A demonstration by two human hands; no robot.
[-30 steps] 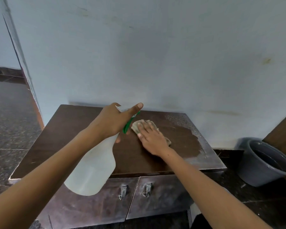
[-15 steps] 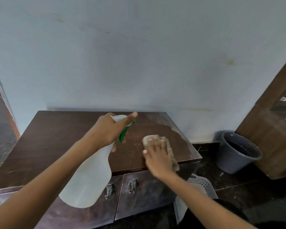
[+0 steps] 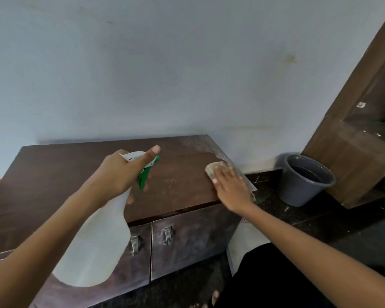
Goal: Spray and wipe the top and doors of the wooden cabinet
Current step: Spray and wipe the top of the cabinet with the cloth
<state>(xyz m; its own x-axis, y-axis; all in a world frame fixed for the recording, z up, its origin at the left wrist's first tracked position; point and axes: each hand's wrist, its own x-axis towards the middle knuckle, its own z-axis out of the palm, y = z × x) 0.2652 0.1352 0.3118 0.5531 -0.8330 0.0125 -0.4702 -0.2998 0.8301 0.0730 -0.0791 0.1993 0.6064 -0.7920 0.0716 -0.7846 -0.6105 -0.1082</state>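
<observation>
The low wooden cabinet [image 3: 71, 174] stands against the pale wall, its dark top dusty at the back right corner. Two doors [image 3: 187, 241] with metal latches face me. My left hand [image 3: 120, 174] grips a white spray bottle [image 3: 93, 247] with a green trigger, held above the top's middle, index finger stretched along the nozzle. My right hand [image 3: 231, 187] lies flat on a beige cloth [image 3: 211, 170], pressing it on the top's right edge.
A grey bucket [image 3: 307, 181] sits on the dark floor right of the cabinet. A brown wooden unit [image 3: 353, 152] rises at the far right. A white perforated basket [image 3: 247, 241] stands beside the cabinet's right side, near my leg.
My right hand has slid the cloth rightward from the middle of the top to its right edge. The left hand with the bottle has stayed over the middle. My view has shifted right.
</observation>
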